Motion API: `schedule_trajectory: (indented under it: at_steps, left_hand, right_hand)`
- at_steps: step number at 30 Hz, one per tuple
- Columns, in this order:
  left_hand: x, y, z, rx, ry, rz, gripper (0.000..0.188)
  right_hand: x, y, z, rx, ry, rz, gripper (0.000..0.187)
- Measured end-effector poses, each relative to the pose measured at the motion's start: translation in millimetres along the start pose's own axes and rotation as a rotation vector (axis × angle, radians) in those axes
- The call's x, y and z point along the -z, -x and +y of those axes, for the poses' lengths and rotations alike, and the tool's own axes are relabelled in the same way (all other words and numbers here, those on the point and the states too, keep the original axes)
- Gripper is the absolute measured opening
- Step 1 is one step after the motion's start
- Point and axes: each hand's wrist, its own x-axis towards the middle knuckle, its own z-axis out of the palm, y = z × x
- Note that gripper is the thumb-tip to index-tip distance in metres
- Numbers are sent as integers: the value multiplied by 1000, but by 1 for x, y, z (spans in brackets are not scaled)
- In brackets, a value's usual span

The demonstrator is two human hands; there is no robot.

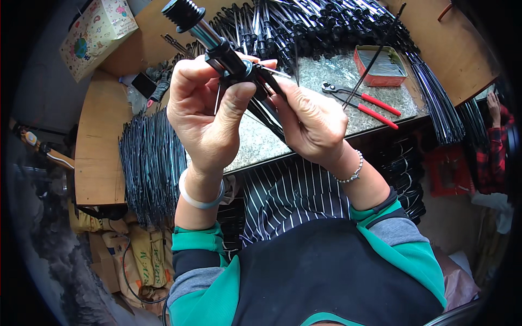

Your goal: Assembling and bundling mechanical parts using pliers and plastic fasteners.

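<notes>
Raised above the near edge of the worktable is a black umbrella frame [232, 62], tilted with its ridged black end toward the upper left. My left hand [204, 117] is closed around its collar, the thumb pressed on the front. Just to the right, my right hand [318, 122] pinches the dark ribs below the collar; its fingertips are partly hidden. Thin metal rods stick out between the two hands. Pliers with red handles [375, 103] lie on the table beyond my right hand, and a long thin black rod [375, 57] slants up past them.
Many similar umbrella frames [315, 27] are heaped along the back. Bundled dark rods hang at the left [149, 163] and right [437, 103] edges. A red tin [380, 65] sits at the back right, a phone [144, 85] at the left. Another person's hand [493, 108] shows far right.
</notes>
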Motion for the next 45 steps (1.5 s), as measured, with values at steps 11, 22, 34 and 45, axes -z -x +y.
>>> schedule_trajectory:
  at_steps: [11,22,34,45]
  left_hand:
    - [-3,-5,1,-10,-10,-104,28]
    - [-12,-4,-6,-78,28,8,28]
    - [-17,-2,-6,-146,-157,121,33]
    - [-29,-6,-8,-150,-262,205,35]
  right_hand:
    - [3,4,3,55,19,20,42]
    - [4,2,1,-35,-52,-13,34]
    - [5,4,2,46,-12,-65,40]
    - [-3,7,-7,-42,190,-67,52]
